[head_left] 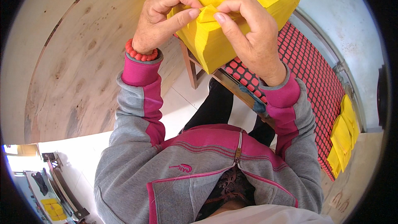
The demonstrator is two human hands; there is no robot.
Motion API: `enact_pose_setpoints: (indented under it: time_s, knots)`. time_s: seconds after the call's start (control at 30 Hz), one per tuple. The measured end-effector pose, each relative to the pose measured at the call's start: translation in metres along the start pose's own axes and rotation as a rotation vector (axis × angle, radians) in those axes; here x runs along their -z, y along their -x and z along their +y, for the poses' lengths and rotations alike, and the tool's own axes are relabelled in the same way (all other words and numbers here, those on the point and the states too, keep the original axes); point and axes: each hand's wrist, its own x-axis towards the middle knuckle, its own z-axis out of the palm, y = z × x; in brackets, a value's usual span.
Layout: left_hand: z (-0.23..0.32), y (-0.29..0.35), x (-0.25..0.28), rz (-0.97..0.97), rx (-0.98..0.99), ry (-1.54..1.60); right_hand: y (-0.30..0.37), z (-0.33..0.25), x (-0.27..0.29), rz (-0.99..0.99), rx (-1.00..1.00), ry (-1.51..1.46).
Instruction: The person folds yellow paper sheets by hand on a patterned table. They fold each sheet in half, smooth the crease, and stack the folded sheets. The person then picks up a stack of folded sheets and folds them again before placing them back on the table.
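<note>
A large boxy bag of thin yellow fabric (211, 47) fills the upper middle of the view, its near corner hanging down toward my lap. My left hand (168, 16), with a red bead bracelet at the wrist, pinches a folded edge of the fabric between thumb and forefinger. From the other side my right hand (251, 31) grips the same fold, its thumb close to the left one. A yellow flap stands up between the two sets of fingertips. Both hands partly hide the fold.
Below the bag is a bench with a red-and-black patterned cover (304, 64). More folded yellow fabric (344, 135) lies on its right end. A wooden panel (83, 66) spans the left side. A pale wall (348, 20) bounds the right. Stands and a yellow bundle (54, 209) are at lower left.
</note>
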Motion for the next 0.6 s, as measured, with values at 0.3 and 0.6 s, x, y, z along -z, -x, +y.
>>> enact_pose_setpoints:
  time_s: [0.3,0.6]
  knots:
    - [-0.0020,-0.0025,0.0000,-0.010,-0.073,-0.095,-0.0006,0.0021,0.0012,-0.004,0.018,-0.003]
    - [0.0015,-0.0014,-0.0056,0.036,0.007,0.020,-0.0006,-0.0002,0.0020,0.004,-0.020,-0.033]
